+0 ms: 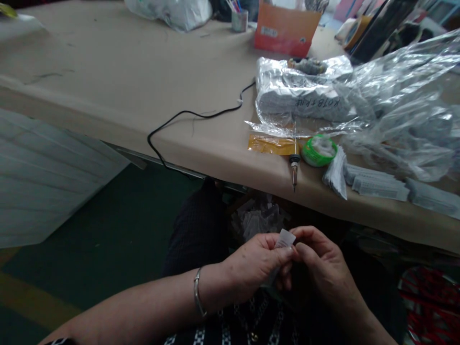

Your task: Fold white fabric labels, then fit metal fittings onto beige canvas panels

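Over my lap, my left hand (257, 261) is closed on a small white printed label (285, 238), whose upper end sticks out above the thumb. My right hand (321, 263) meets it from the right, thumb and fingertips pinched together at the label's edge. Whatever lies between those right fingertips is hidden or too small to name. On the table edge ahead lies a thin tool with a metal tip (294, 175), pointing towards me. Stacks of similar labels (379, 183) and a fanned bundle of labels (336, 173) lie to its right.
A round green container (319, 150) with white stuffing sits by an amber strip (271, 143). Behind are a clear plastic-wrapped pack (305, 100) and an orange box (285, 28). A black cord (187, 112) crosses the table and hangs over its edge. Below sits a pile of whitish scraps (260, 218).
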The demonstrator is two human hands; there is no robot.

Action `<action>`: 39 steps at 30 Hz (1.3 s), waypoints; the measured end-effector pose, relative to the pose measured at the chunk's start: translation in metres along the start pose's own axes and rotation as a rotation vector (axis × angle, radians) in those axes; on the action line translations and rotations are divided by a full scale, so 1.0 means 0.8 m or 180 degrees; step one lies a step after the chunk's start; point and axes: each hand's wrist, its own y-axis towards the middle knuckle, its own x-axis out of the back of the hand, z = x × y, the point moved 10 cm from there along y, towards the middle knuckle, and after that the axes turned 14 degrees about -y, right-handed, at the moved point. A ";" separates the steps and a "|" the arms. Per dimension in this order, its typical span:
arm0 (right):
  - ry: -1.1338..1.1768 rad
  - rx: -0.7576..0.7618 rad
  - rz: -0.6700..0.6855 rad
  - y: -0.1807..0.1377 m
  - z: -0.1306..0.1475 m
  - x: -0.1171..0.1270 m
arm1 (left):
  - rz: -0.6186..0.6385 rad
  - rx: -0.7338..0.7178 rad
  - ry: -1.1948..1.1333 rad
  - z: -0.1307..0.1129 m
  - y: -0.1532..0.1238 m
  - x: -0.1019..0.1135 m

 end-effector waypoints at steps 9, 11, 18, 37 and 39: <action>-0.0164 0.0233 -0.0320 0.021 0.019 -0.002 | -0.0166 -0.0447 0.0849 -0.024 0.004 0.011; -0.0195 0.0267 -0.0290 0.026 0.021 -0.003 | -0.0203 -0.0504 0.0936 -0.029 0.006 0.012; -0.0746 0.0489 -0.0566 0.047 0.048 0.016 | -0.0396 -0.1416 0.1976 -0.090 0.008 0.011; -0.0217 0.0761 -0.0800 0.087 0.059 0.028 | -0.0682 -0.2674 0.3857 -0.171 0.028 -0.016; -0.0177 0.0752 -0.0835 0.088 0.060 0.028 | -0.0696 -0.2702 0.3921 -0.173 0.029 -0.017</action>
